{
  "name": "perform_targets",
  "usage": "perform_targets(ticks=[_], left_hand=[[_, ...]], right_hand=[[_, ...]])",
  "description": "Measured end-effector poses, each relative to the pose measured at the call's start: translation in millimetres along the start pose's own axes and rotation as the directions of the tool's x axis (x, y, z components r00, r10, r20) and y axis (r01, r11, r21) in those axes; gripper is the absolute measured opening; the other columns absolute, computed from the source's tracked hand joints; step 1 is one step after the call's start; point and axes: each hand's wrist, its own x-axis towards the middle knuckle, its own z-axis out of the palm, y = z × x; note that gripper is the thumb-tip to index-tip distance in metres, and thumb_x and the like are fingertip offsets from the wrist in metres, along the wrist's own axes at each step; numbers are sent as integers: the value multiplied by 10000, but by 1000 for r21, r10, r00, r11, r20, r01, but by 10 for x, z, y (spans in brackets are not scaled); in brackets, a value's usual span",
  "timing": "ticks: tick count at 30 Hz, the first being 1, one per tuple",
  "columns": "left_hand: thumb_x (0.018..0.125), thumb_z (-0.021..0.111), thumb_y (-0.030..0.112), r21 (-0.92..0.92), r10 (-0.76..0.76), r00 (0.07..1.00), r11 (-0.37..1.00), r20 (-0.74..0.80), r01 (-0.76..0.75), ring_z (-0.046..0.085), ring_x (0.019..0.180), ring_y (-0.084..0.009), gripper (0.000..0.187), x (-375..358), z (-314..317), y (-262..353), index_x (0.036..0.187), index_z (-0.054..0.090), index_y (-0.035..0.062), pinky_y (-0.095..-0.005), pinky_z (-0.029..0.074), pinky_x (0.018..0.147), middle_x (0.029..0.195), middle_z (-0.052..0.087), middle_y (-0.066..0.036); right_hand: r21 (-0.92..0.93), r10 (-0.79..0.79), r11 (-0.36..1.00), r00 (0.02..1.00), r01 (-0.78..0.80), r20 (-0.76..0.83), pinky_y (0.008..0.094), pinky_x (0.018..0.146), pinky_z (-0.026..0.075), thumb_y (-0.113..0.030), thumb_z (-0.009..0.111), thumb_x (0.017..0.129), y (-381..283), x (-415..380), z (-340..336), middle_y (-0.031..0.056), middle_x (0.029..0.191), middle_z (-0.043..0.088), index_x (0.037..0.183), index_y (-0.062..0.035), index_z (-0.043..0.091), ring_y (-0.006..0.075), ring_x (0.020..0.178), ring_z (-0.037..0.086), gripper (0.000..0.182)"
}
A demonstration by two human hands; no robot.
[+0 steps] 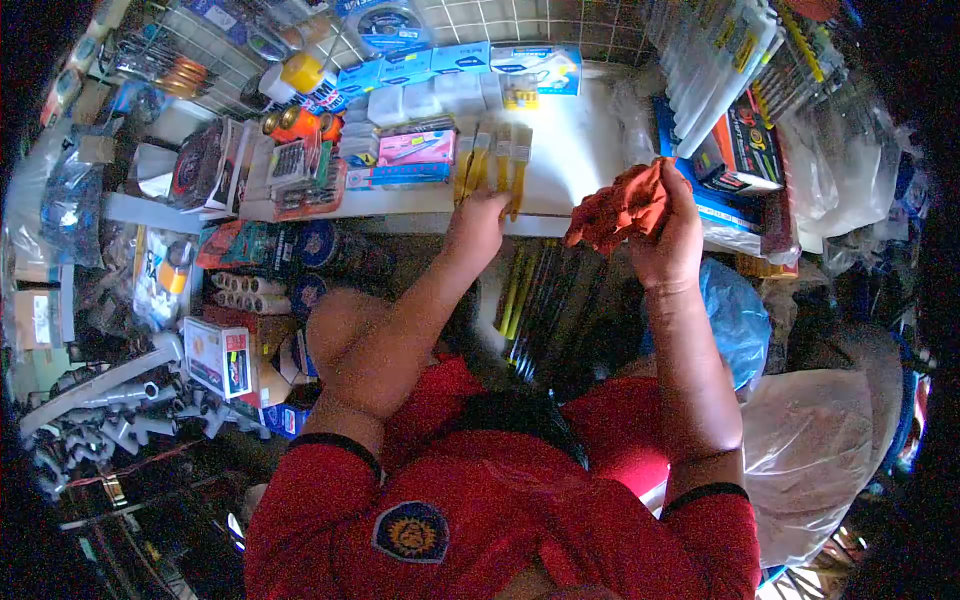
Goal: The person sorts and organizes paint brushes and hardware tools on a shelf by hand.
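Note:
Several paint brushes with yellow handles [480, 165] stand or lie near the front edge of the white shelf [565, 150]. My left hand [478, 222] is closed at their lower handle ends, its fingertips partly hidden behind the hand. To the right, my right hand [668, 235] grips a crumpled orange-red cloth [622, 208], held over the shelf's front edge. The cloth hides part of the fingers.
Left of the brushes are a pink box [415, 148], blue boxes [460, 57] and orange-capped cans [292, 124]. Packs in plastic sleeves [725, 75] rise at the right. Below are long rods [530, 300], a blue bag [735, 320] and grey pipe fittings [130, 425].

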Motion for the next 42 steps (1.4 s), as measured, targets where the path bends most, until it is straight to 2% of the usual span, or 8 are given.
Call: perform_targets(ticks=[6, 10, 16, 18, 28, 33, 40, 42], left_hand=[[713, 743, 51, 65, -82, 997, 994, -6, 83, 568, 1115, -344, 597, 2, -420, 155, 1280, 584, 146, -457, 472, 924, 1216, 590, -113], [687, 758, 113, 359, -28, 995, 931, -95, 60, 500, 1144, -276, 593, 11, -466, -8, 1249, 610, 229, -480, 337, 935, 1201, 607, -13], [671, 750, 111, 446, 54, 984, 894, -168, 27, 490, 1152, -275, 559, -21, -291, -103, 1204, 635, 236, -477, 305, 938, 1180, 626, 0], [678, 741, 105, 437, 53, 983, 899, -174, 29, 488, 1156, -273, 536, -14, -265, -122, 1190, 644, 230, -478, 301, 939, 1176, 631, 5], [695, 770, 116, 389, 10, 997, 921, -75, 20, 441, 1259, -287, 548, 17, -229, -216, 1206, 656, 277, -544, 255, 1018, 1300, 589, 28], [703, 752, 112, 397, 22, 997, 918, -77, 10, 461, 1218, -278, 486, 26, -251, -227, 1157, 676, 266, -521, 271, 990, 1262, 605, 39], [703, 738, 100, 406, 46, 995, 914, -94, -4, 485, 1168, -270, 437, 33, -274, -226, 1111, 695, 250, -495, 294, 956, 1231, 620, 25], [700, 752, 117, 400, 36, 997, 916, -75, -3, 480, 1192, -279, 466, 40, -280, -229, 1141, 684, 251, -503, 285, 971, 1262, 610, 27]], right_hand=[[21, 29, 999, 999, -30, 44, 364, 735, 525, -229, 510, 996, -70, -59, 33, 78, 874, 656, 990, -80, 576, 231, 785, 650, 163], [-14, 23, 1000, 998, -22, 60, 364, 744, 524, -235, 508, 995, -53, -51, 28, 80, 884, 656, 996, -81, 578, 229, 802, 651, 169], [-1, 6, 1000, 1000, -6, -26, 351, 718, 520, -260, 507, 996, -28, -26, 30, 75, 877, 657, 1004, -85, 582, 223, 787, 652, 191], [-9, 33, 999, 997, -32, 68, 349, 737, 519, -242, 528, 986, -40, -16, -46, 70, 888, 657, 1013, -88, 582, 218, 815, 651, 166], [20, 21, 1000, 998, -20, -52, 355, 745, 523, -235, 532, 984, -32, -24, 3, 75, 915, 664, 1016, -87, 586, 215, 846, 654, 161], [-5, 17, 1000, 995, -17, 94, 361, 723, 528, -261, 509, 995, -32, 4, -60, 77, 872, 664, 1008, -87, 581, 227, 792, 658, 189], [-49, 51, 998, 998, -49, 27, 361, 645, 524, -286, 481, 1003, -80, -76, 46, 79, 857, 668, 961, -81, 585, 231, 728, 656, 234], [-56, 78, 996, 979, -68, 191, 365, 624, 522, -291, 478, 1004, -104, -101, 67, 79, 853, 664, 968, -87, 584, 235, 706, 654, 233]])
